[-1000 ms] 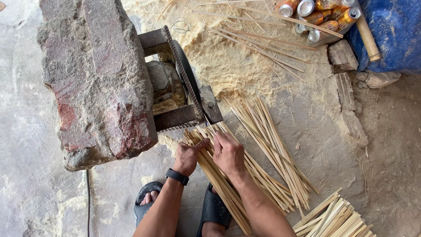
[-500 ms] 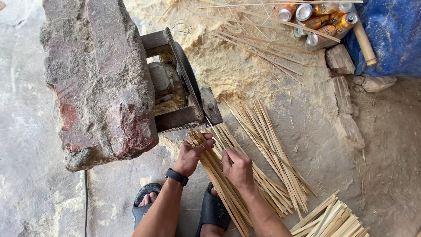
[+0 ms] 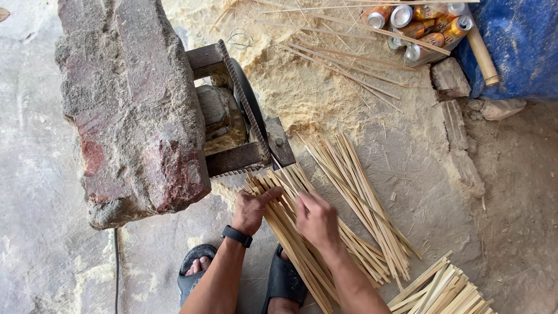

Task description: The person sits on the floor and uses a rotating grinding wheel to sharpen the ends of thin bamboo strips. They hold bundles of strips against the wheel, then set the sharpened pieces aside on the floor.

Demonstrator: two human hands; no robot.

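Observation:
My left hand [image 3: 251, 210], with a black watch on its wrist, rests on the near end of a bundle of thin bamboo strips [image 3: 290, 232] lying on the ground. My right hand [image 3: 317, 220] lies on the same bundle just to the right, fingers curled over the strips. The strip ends point toward a metal frame with a toothed wheel [image 3: 250, 110]. A second fan of strips [image 3: 360, 197] lies to the right of my hands, untouched.
A big rough stone block [image 3: 128, 104] weighs down the frame on the left. Sawdust [image 3: 314, 93] covers the ground behind. Drink cans [image 3: 418, 23] and a blue tarp [image 3: 517, 46] sit top right. Another strip stack [image 3: 442, 291] lies bottom right. My sandalled feet [image 3: 197, 267] are below.
Both hands have shifted slightly on the bundle; the right hand slid back toward me and now lies flat over the strips. The strips moved a little under the hands.

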